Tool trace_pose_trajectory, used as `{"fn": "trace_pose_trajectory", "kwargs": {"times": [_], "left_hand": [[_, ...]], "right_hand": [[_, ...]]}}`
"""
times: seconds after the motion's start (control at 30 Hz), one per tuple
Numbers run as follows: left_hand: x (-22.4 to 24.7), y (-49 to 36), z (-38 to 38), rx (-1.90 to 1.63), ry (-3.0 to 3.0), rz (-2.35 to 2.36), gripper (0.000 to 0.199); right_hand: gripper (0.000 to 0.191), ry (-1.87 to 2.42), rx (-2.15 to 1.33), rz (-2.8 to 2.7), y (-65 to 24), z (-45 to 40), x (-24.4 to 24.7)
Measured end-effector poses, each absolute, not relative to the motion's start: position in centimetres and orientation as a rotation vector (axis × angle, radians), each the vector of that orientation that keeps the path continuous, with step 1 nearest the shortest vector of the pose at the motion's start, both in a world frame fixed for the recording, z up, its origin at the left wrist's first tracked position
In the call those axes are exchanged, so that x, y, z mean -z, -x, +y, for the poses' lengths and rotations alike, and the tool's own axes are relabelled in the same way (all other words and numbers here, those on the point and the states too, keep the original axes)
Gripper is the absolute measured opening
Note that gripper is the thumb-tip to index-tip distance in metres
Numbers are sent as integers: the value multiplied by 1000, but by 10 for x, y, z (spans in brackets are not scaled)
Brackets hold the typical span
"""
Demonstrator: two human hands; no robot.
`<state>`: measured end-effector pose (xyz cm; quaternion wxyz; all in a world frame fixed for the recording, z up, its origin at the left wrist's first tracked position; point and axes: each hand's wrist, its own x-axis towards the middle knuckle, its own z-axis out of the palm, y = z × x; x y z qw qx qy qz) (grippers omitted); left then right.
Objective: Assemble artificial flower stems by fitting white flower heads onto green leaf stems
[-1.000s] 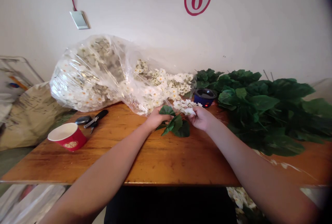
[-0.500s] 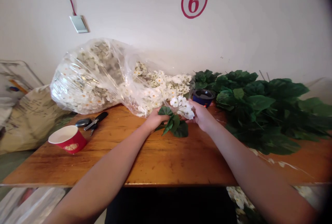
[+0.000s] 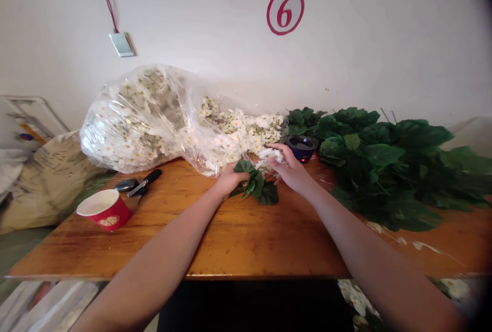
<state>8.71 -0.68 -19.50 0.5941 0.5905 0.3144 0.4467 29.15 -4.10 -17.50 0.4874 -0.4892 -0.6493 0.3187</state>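
Artificial white flower sprig [image 3: 258, 188] sat at the middle of the counter [image 3: 246, 250], its dark green cloth leaves low against the wood and its white blossoms [image 3: 269, 157] bunched at the far end, just touching the clear plastic bag [image 3: 130, 122] of more flowers. The left hand [image 3: 230, 178] was curled shut around the stem at the leaves. The right hand [image 3: 290, 170] arched over the blossoms with its fingers down on them; whether they pinched could not be told. A broad stretch of wood ran from the sprig to the counter's front edge. To the right, a heap of artificial green leaves [image 3: 376, 163] lay near the right hand, while a red paper cup [image 3: 104, 210] stood well apart on the left.
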Motion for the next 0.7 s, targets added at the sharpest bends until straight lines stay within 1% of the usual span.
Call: {"fn": "trace_pose_trajectory", "kwargs": {"times": [0.3, 0.37, 0.5, 0.57, 0.63, 0.7], "left_hand": [[196, -88, -7, -1045, -1358, 720, 12], [195, -88, -7, -1040, -1355, 728, 13], [193, -88, -7, -1033, -1380, 755, 12], [193, -88, -8, -1029, -1410, 771, 10], [194, -87, -8, -1026, -1436, 768, 9], [195, -87, -6, -1020, -1448, 746, 8]], "right_hand": [[46, 1126, -899, -1429, -290, -31, 182], [49, 1089, -945, -1394, -289, -33, 179], [63, 1002, -1040, -1345, -289, -37, 173], [65, 982, -1041, -1358, -290, -35, 174], [60, 994, -1019, -1389, -292, -32, 178], [50, 1035, -987, -1412, -293, -29, 182]]}}
